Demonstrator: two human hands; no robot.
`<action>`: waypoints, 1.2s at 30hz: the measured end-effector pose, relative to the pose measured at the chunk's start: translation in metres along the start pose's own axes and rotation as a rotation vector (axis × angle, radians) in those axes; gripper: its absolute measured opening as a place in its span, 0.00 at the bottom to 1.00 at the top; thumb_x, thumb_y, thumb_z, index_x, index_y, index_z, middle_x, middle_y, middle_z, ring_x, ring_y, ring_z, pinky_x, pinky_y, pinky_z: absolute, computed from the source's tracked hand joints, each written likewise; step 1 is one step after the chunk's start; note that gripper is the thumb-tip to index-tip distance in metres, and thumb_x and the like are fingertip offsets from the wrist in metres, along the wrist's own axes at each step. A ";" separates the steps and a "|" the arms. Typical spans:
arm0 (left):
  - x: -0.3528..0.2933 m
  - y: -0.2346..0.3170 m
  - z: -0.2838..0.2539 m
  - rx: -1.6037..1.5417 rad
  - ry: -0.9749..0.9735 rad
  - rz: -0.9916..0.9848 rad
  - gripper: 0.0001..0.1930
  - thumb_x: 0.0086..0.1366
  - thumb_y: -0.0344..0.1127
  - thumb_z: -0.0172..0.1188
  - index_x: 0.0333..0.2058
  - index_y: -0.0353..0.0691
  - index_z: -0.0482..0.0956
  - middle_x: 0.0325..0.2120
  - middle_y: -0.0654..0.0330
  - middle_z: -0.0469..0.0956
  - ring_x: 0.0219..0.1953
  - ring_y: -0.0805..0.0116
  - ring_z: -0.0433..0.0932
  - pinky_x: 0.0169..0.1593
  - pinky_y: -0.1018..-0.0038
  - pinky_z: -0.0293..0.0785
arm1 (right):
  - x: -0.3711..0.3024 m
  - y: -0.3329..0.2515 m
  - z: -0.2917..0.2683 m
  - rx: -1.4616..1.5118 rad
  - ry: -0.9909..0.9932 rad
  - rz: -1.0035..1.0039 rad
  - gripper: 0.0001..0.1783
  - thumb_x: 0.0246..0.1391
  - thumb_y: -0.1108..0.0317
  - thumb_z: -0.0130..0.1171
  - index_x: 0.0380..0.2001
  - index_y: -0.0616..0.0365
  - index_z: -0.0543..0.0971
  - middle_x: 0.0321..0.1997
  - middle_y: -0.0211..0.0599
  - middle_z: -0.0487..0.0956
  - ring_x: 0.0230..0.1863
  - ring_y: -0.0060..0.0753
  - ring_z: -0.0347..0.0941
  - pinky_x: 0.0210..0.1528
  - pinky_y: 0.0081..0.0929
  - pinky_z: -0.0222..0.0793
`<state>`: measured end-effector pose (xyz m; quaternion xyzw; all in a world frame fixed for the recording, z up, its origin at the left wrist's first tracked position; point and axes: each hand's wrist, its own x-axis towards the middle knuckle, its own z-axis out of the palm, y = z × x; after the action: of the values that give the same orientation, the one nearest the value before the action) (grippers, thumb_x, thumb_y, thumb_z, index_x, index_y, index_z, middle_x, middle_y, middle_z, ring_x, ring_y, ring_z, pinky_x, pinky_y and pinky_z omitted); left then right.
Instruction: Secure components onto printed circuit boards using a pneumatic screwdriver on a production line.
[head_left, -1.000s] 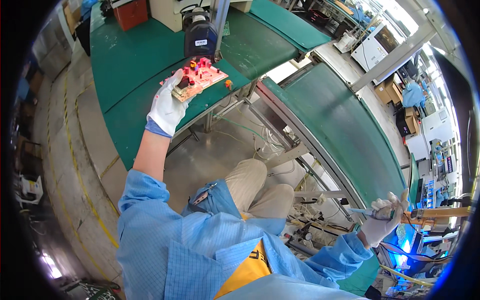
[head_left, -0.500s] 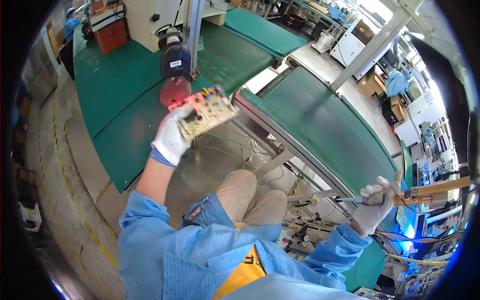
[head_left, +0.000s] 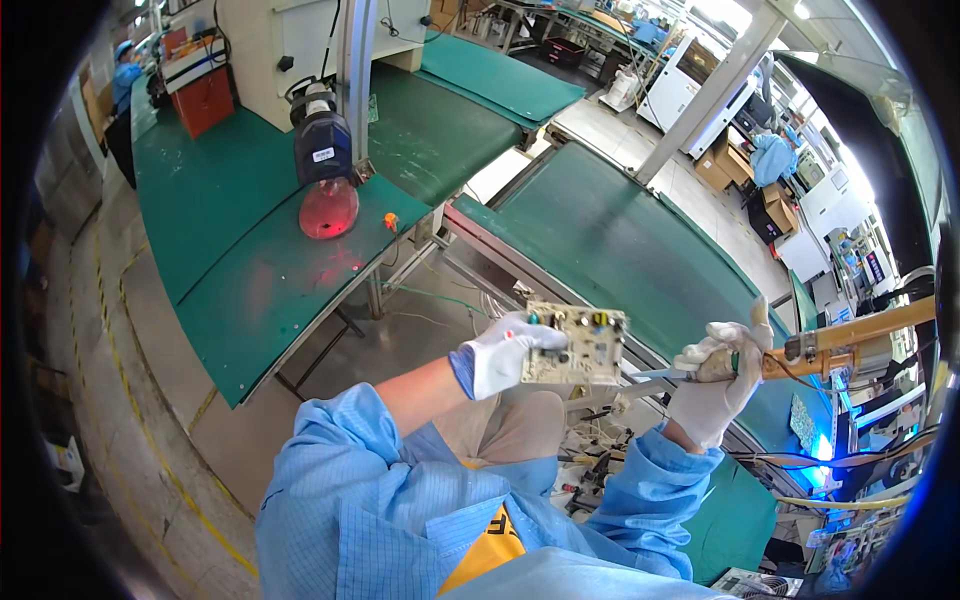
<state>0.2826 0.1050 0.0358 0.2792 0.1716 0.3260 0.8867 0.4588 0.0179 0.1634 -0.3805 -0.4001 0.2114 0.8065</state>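
My left hand [head_left: 503, 355], in a white glove, grips a pale circuit board [head_left: 592, 362] by its left edge. Small parts, one yellow and some dark, stand on the board's upper face. To the right, my gloved right hand [head_left: 718, 385] is wrapped round a slim tool with a pale blue shaft [head_left: 655, 374]. The shaft points left, and its tip lies close to the board's right edge; whether they touch I cannot tell. Tan tubes [head_left: 850, 330] run just beyond my right hand.
A dark scanner-like device [head_left: 323, 148] casts red light on the green table [head_left: 230, 330] at left, where a small orange piece [head_left: 391, 220] sits. A green-topped conveyor [head_left: 620, 230] crosses ahead, beside a metal post [head_left: 358, 90]. A blue light [head_left: 822, 450] glows at right. Another person [head_left: 125, 75] stands far left.
My left hand has carried the circuit board from beside the red-lit device down and right, toward the tool. My right hand has shifted slightly left, still holding the tool.
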 end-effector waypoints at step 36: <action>0.027 -0.025 0.032 0.264 -0.102 -0.037 0.23 0.62 0.32 0.62 0.53 0.29 0.68 0.43 0.56 0.78 0.46 0.73 0.77 0.49 0.76 0.76 | 0.039 0.051 -0.009 -0.032 0.014 0.011 0.24 0.60 0.53 0.45 0.51 0.58 0.73 0.27 0.33 0.74 0.16 0.29 0.68 0.15 0.28 0.66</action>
<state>0.3296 0.0952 0.0430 0.4065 0.1728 0.2698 0.8556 0.4871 0.0708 0.1388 -0.3969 -0.3957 0.2067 0.8020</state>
